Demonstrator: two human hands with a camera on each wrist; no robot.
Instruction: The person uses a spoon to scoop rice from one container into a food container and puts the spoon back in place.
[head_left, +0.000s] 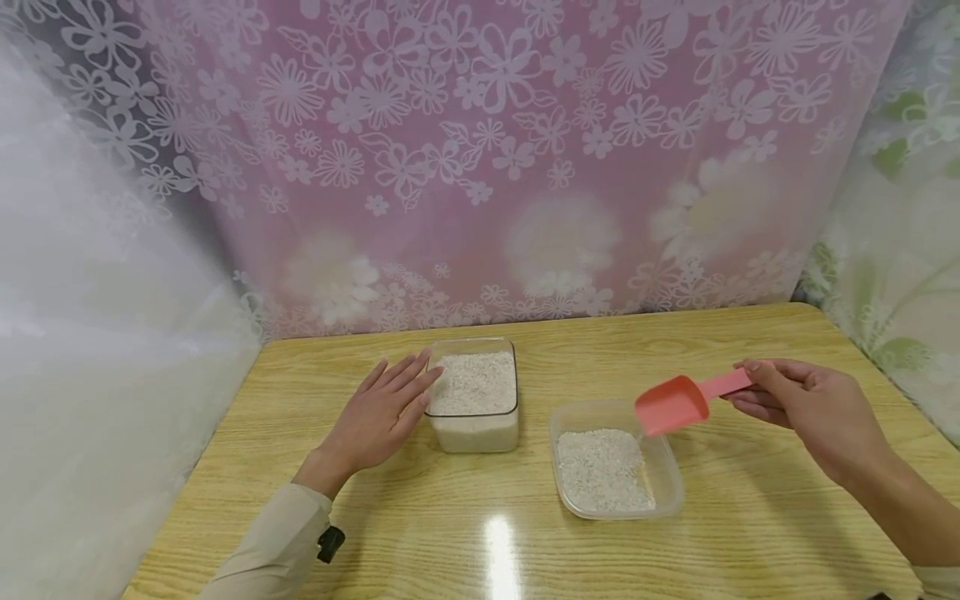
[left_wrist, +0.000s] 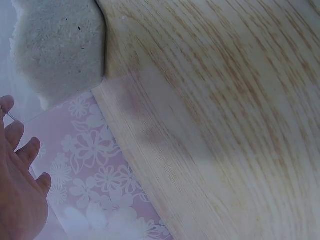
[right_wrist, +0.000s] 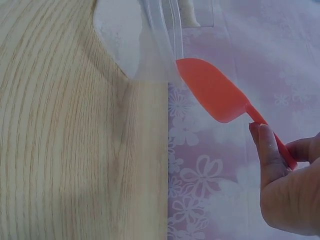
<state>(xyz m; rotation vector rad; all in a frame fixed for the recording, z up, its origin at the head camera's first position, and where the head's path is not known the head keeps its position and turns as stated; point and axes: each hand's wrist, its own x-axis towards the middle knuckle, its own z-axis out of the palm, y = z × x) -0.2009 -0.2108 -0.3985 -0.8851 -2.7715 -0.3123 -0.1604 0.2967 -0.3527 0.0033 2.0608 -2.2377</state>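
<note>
A clear, dark-rimmed container [head_left: 480, 433] full of rice [head_left: 480, 379] stands left of the middle of the table. My left hand [head_left: 382, 417] rests its straight fingers against that container's left side and rim. In my right hand [head_left: 821, 417] I pinch the handle of a coral-red scoop [head_left: 672, 406] between thumb and fingers. The scoop's bowl is tilted, its lip over the right rim of a shallow translucent plastic tub [head_left: 667, 483]. Rice [head_left: 603, 471] covers much of the tub's floor, with a bare patch at its right. In the right wrist view the scoop [right_wrist: 212, 92] shows its underside.
The wood-grain table [head_left: 420, 533] carries both containers, with a gap between them. A pink flowered curtain [head_left: 465, 208] hangs behind its back edge. Pale sheets hang on the left [head_left: 112, 350] and right [head_left: 900, 275] sides.
</note>
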